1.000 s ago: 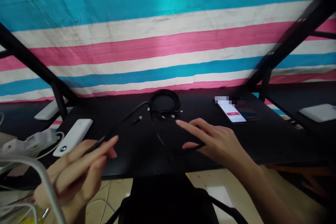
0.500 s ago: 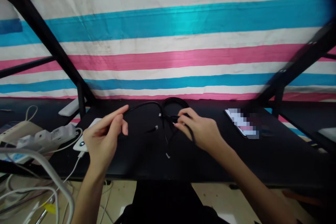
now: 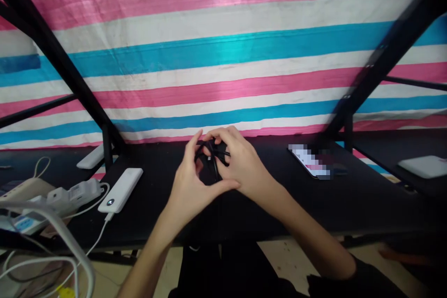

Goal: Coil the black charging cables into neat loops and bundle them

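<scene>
A black cable (image 3: 213, 154) is gathered in loose loops between my two hands, over the middle of the black table. My left hand (image 3: 188, 185) curves round the left side of the loops, its thumb stretched across to touch the base of my right hand. From the right, my right hand (image 3: 242, 160) has its fingers curled over the upper loops. A small light-coloured connector shows among the strands. Some fingertips are hidden behind the cable.
To the left lies a white power bank (image 3: 122, 188) with a white cable plugged in. Beyond it are a white power strip (image 3: 78, 193) with plugs and a thick grey cable (image 3: 66, 228). A phone (image 3: 309, 160) rests at right, near a black frame post (image 3: 373, 70).
My left hand has moved right, from beside the power bank to the cable. The spread cable is now bunched between both hands. The view has shifted slightly.
</scene>
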{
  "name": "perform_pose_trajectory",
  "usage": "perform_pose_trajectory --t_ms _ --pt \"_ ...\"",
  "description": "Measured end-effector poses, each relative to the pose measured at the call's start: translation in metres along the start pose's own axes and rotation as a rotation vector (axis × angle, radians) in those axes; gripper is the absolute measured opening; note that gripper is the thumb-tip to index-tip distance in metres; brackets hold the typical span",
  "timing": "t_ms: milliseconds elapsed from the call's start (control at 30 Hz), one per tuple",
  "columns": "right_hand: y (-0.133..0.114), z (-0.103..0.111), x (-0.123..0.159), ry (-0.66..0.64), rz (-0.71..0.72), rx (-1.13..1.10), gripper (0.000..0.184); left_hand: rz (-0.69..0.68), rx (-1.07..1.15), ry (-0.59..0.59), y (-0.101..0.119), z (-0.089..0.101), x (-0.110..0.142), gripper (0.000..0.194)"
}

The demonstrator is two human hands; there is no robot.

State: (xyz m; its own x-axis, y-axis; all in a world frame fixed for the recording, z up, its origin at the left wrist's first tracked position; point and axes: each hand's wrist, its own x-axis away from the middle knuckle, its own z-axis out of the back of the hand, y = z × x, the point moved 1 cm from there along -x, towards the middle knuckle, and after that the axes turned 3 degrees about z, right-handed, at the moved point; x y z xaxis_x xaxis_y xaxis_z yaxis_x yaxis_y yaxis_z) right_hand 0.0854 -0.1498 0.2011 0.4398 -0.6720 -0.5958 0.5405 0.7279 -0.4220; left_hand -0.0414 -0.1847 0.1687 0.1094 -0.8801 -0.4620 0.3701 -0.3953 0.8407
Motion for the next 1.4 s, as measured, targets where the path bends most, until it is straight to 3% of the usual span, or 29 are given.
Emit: perform_pose_trajectory --t_ms 100,200,300,367,467,567,633,733,833,967,1133,1300,1400 --pt "0.003 0.01 0.001 -0.027 0.071 -0.142 0.043 0.026 -0.073 -0.073 -0.003 0.004 0.001 0.101" --pt "0.011 0.013 0.006 0.013 0.0 -0.172 0.04 0.075 -0.151 -0.185 -0.011 0.0 0.006 0.085" --pt "0.022 0.011 0.012 0.044 -0.096 -0.143 0.034 0.136 -0.027 -0.231 -0.021 -0.005 0.003 0.068" --pt "0.034 0.015 0.019 0.004 -0.171 -0.067 0.03 0.178 0.105 -0.154 -0.029 0.0 -0.005 0.064" --pt "0.059 0.026 0.032 -0.164 -0.347 -0.012 0.014 0.244 0.277 0.02 -0.039 0.019 -0.015 0.067" --pt "0.077 0.036 0.048 -0.232 -0.488 -0.204 0.024 0.32 0.352 0.058 -0.039 0.028 -0.016 0.065" --pt "0.078 0.038 0.06 -0.187 -0.588 -0.451 0.02 0.334 0.331 0.048 -0.034 0.023 -0.012 0.058" --pt "0.064 0.036 0.074 -0.116 -0.72 -0.817 0.023 0.309 0.288 -0.006 -0.022 -0.003 -0.003 0.047" --pt "0.044 0.031 0.083 -0.025 -0.661 -0.94 0.027 0.268 0.255 -0.091 -0.009 -0.036 0.004 0.045" --pt "0.032 0.019 0.093 0.107 -0.524 -0.597 0.038 0.189 0.111 -0.103 0.002 -0.073 0.005 0.046" --pt "0.05 0.003 0.102 0.093 -0.377 -0.064 0.053 0.306 0.196 -0.135 0.002 -0.109 0.0 0.049" --pt "0.072 0.004 0.102 0.088 -0.276 0.151 0.058 0.42 0.22 -0.139 0.001 -0.132 -0.008 0.049" --pt "0.086 0.008 0.103 0.135 -0.144 0.186 0.05 0.426 0.204 -0.171 0.0 -0.138 -0.016 0.054"
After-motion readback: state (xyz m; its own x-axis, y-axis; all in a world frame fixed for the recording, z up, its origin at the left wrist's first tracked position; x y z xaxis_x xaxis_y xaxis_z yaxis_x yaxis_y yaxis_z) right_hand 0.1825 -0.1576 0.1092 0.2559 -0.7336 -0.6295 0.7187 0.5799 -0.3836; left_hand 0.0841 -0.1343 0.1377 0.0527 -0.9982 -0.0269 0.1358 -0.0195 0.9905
